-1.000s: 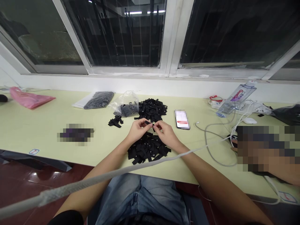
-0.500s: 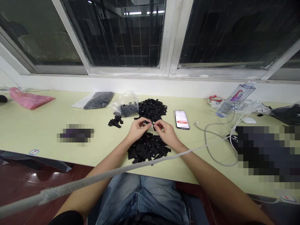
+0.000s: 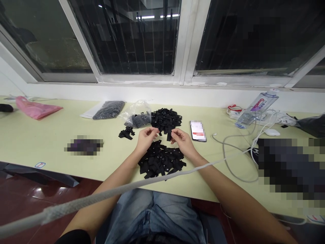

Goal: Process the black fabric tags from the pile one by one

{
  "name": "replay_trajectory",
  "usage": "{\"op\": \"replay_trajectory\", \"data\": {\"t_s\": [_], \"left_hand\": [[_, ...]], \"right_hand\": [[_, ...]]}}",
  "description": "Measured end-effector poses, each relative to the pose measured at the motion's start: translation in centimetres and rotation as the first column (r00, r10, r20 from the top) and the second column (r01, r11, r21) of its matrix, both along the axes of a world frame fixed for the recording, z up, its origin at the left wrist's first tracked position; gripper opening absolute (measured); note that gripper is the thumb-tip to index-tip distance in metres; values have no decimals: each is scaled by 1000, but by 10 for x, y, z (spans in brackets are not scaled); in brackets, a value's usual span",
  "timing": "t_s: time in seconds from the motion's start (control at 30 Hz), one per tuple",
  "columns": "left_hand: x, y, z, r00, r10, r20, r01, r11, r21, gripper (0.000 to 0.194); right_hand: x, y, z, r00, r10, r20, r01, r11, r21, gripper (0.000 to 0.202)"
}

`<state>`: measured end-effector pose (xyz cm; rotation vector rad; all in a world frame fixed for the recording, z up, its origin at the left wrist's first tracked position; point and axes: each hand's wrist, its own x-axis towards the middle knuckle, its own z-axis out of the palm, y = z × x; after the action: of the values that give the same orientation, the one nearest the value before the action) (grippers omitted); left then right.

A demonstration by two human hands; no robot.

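Left hand (image 3: 145, 136): hovering over the near pile, fingertips pinched together; whether anything is lying between them cannot be told.
Right hand (image 3: 180, 138): pinching one small black label (image 3: 169, 136) by its top edge, the label hanging down just left of the fingers.
Near pile (image 3: 161, 160): loose black labels spreading on the table (image 3: 50, 135) right under both hands, close to the near edge.
Far pile (image 3: 166, 119): more black labels heaping just beyond the hands.
Risk, drop: the held label is gripped at one edge only; a slack pinch is likely letting it fall among the near pile, where it would be lost among identical pieces.
Risk, mixing: the two piles are sitting near each other; a sweeping wrist could be pushing one into the other.
Risk, cord: a white cord (image 3: 162, 176) is crossing over both forearms near the table edge and could be dragging labels off.
Around: clear plastic bag (image 3: 135, 113) and small cluster of labels (image 3: 126, 133) lying left of the far pile; phone (image 3: 197, 130) lying right; water bottle (image 3: 256, 108) and cables (image 3: 236, 152) sitting far right; pink bag (image 3: 35, 109) lying far left.
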<state>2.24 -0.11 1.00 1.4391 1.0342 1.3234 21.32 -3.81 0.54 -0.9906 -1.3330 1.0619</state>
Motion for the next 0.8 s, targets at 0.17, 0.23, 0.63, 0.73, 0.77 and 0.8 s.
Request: {"op": "replay_trajectory", "data": {"t_s": [0.17, 0.23, 0.63, 0.73, 0.77, 0.8], "left_hand": [[9, -8, -6, 985, -115, -130, 124, 991, 59, 31], [10, -9, -7, 981, -144, -129, 154, 985, 76, 31], [8, -9, -6, 950, -236, -202, 256, 963, 81, 30], [7, -9, -6, 943, -262, -207, 284, 955, 87, 29], [7, -9, -6, 941, -268, -206, 290, 953, 88, 29], [7, -9, -6, 941, -271, -203, 292, 953, 85, 28]], "right_hand": [[-3, -5, 3, 996, 79, 44, -80, 997, 18, 27], [-4, -6, 2, 992, 76, 101, -79, 996, 28, 27], [-6, -8, -3, 978, -5, 210, 3, 1000, 9, 29], [-7, -8, -3, 975, -18, 223, 19, 1000, -3, 29], [-7, -9, -3, 974, -21, 224, 23, 1000, -6, 29], [-7, -9, -4, 974, -25, 224, 27, 1000, -8, 28]]}}
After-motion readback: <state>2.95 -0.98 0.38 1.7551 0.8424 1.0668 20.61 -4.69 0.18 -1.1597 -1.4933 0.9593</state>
